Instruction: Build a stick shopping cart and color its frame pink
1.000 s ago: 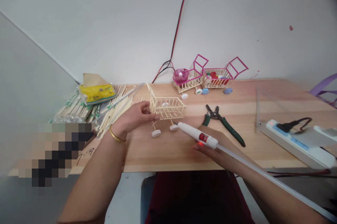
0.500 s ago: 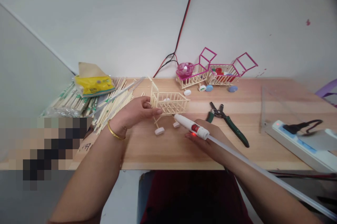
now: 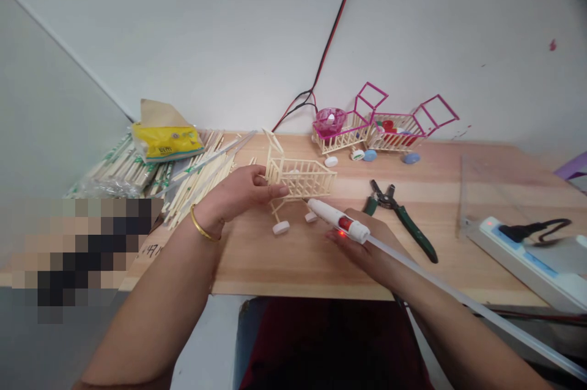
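My left hand (image 3: 250, 194) grips the handle end of a small cart (image 3: 307, 177) built from pale wooden sticks, thumb against its near side. The cart stands on round white wheels (image 3: 281, 228). In my right hand (image 3: 362, 246) is a white glue gun (image 3: 337, 219) with a glowing red light. Its dark nozzle tip points at the lower edge of the cart's near side; whether it touches cannot be made out. A long translucent glue stick (image 3: 440, 280) runs out of the gun's back, over my right forearm.
Green-handled wire strippers (image 3: 403, 219) lie right of my right hand, near a white power strip (image 3: 523, 261). Two magenta-trimmed stick carts (image 3: 342, 136) stand by the wall. At left are loose sticks (image 3: 202, 185), bagged sticks (image 3: 119, 164) and a yellow packet (image 3: 167, 139).
The whole view has shifted slightly, so everything sits a little further right. Both hands keep their hold, and the glue gun's tip stays at the cart's lower edge.
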The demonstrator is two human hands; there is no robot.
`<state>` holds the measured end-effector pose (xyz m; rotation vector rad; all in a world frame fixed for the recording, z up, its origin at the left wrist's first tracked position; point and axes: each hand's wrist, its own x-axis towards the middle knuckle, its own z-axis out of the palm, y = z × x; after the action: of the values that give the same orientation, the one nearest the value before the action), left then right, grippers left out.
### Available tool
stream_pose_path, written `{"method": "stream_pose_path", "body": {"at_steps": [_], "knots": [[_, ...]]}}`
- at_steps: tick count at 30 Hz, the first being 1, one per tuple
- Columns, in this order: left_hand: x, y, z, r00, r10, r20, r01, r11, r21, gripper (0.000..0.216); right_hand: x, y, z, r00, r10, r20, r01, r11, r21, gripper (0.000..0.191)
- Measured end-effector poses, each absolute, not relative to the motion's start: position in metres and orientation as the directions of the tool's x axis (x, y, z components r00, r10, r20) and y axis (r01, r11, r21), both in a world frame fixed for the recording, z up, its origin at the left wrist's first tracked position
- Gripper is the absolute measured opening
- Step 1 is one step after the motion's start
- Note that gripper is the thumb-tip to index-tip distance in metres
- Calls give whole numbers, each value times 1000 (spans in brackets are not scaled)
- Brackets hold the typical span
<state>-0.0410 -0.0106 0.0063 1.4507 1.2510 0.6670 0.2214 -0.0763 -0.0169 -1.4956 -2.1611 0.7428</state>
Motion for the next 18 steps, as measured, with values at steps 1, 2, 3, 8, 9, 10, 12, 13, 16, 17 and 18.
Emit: {"method": "stream_pose_path", "body": {"at_steps": [1, 2, 3, 8, 9, 10, 12, 13, 16, 17, 18], "knots": [[-41, -11, 6, 296, 932, -210, 344, 101, 933, 39, 221, -76, -16, -341, 940, 19, 718, 273, -640, 26], [-41, -11, 7, 296, 932, -207, 349, 96, 932, 38, 221, -77, -15, -338, 941, 10, 714, 263, -648, 25], [-41, -11, 7, 295, 933, -206, 353, 94, 931, 38, 220, -77, -15, -335, 942, 7, 713, 258, -652, 25], [-40, -13, 9, 291, 933, -213, 365, 98, 926, 40, 221, -79, -15, -308, 951, 13, 729, 245, -639, 29], [-40, -13, 10, 292, 932, -215, 365, 99, 926, 40, 221, -79, -15, -303, 953, 18, 726, 243, -644, 30], [-40, -13, 10, 291, 932, -216, 364, 100, 926, 41, 220, -80, -15, -301, 953, 26, 719, 245, -650, 31], [-40, -13, 9, 288, 933, -217, 365, 103, 925, 41, 219, -80, -14, -315, 948, 38, 699, 259, -667, 31], [-40, -12, 9, 289, 933, -216, 364, 102, 926, 41, 217, -80, -13, -327, 944, 37, 688, 265, -675, 30], [-41, -12, 6, 303, 931, -205, 366, 85, 927, 38, 213, -78, -13, -364, 931, 36, 668, 288, -686, 29], [-41, -12, 6, 310, 929, -200, 364, 78, 928, 37, 212, -77, -13, -374, 927, 37, 663, 295, -688, 29], [-41, -12, 6, 316, 928, -198, 363, 75, 929, 36, 211, -76, -14, -378, 925, 40, 660, 300, -688, 29]]}}
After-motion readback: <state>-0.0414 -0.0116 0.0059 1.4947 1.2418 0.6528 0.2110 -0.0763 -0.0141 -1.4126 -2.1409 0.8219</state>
